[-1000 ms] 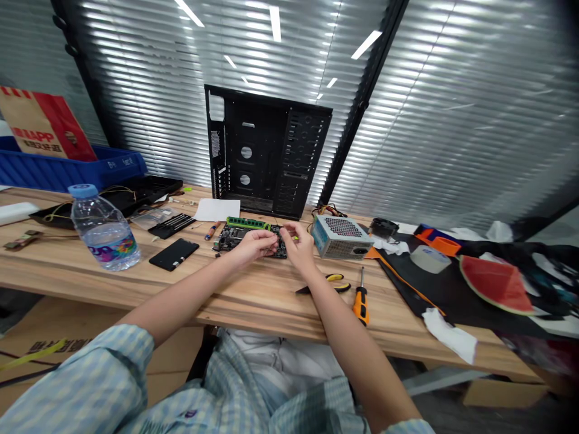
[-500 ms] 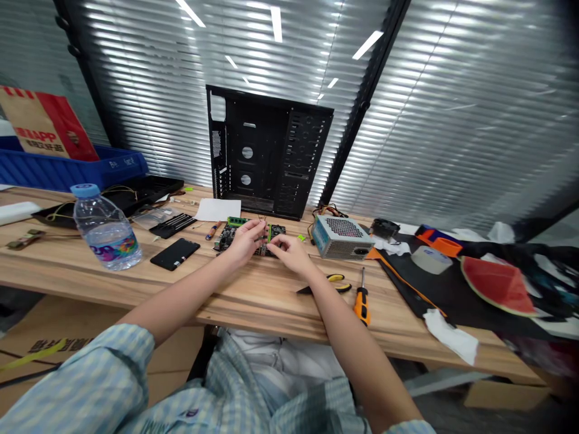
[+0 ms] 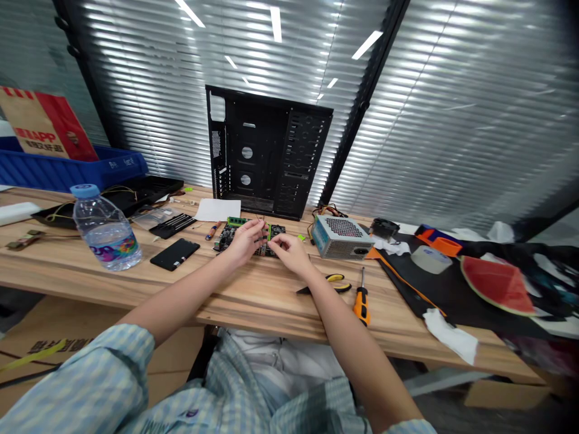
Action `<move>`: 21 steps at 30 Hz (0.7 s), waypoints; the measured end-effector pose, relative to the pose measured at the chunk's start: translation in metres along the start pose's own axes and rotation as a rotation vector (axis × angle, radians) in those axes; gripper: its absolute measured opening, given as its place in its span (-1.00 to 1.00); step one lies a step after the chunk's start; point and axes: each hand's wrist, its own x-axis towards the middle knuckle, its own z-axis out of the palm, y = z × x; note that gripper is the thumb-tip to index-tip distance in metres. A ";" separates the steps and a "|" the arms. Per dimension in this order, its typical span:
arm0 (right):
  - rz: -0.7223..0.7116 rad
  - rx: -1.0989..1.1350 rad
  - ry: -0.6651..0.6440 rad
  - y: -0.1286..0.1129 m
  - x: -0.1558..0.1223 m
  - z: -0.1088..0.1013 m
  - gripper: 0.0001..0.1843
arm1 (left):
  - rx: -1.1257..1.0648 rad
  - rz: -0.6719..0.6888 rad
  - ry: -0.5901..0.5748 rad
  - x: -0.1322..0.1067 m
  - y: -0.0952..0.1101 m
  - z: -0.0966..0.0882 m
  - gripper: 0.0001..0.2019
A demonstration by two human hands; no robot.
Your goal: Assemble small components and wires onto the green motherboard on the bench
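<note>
A small motherboard (image 3: 277, 229) lies on the wooden table (image 3: 253, 295) in front of an empty black PC case (image 3: 269, 154). My left hand (image 3: 244, 241) rests on the board's left part, its fingers pinched together over something too small to make out. My right hand (image 3: 289, 252) is beside it, with thumb and fingers pinched at a short green memory stick (image 3: 270, 232) that stands on edge on the board. The end of another green stick (image 3: 236, 221) shows behind my left hand.
Right of the board are a grey power supply (image 3: 341, 236), yellow-handled pliers (image 3: 337, 280) and an orange screwdriver (image 3: 360, 302). To the left stand a water bottle (image 3: 106, 232) and a black phone (image 3: 174, 254). A tape roll (image 3: 429, 258) and a watermelon slice (image 3: 495, 283) lie far right.
Both hands have shifted left and closer to me over the board. The long green stick behind the board is now mostly hidden, and a short green stick stands between my fingers.
</note>
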 end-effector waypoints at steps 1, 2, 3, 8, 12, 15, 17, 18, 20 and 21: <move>-0.003 -0.003 0.024 0.000 0.000 0.000 -0.79 | 0.002 -0.002 -0.003 0.000 0.000 0.000 -0.68; -0.006 -0.003 0.050 -0.001 0.000 -0.001 -0.78 | 0.003 -0.004 -0.005 -0.001 0.001 0.000 -0.68; -0.007 0.000 0.078 -0.001 0.000 -0.002 -0.78 | 0.003 -0.008 -0.006 -0.001 0.001 0.000 -0.68; -0.012 0.057 0.242 -0.003 0.001 -0.004 -0.76 | 0.004 -0.068 -0.010 -0.001 0.002 0.000 -0.69; -0.010 0.150 0.340 0.001 0.004 -0.003 -0.74 | 0.009 -0.075 -0.023 -0.001 0.001 0.000 -0.75; -0.008 0.177 0.382 0.004 0.004 -0.002 -0.72 | 0.006 -0.073 -0.059 -0.003 0.001 0.001 -0.77; -0.003 0.134 0.406 0.004 0.004 -0.003 -0.72 | -0.002 -0.086 -0.079 -0.004 0.001 0.001 -0.78; -0.001 0.092 0.410 0.004 0.003 -0.003 -0.73 | -0.006 -0.092 -0.086 -0.004 0.001 0.001 -0.78; -0.011 -0.010 0.406 0.002 0.002 -0.004 -0.76 | -0.007 -0.100 -0.094 -0.006 0.001 0.001 -0.78; -0.026 -0.056 0.399 0.000 0.001 -0.005 -0.78 | -0.005 -0.104 -0.098 -0.006 0.001 0.001 -0.78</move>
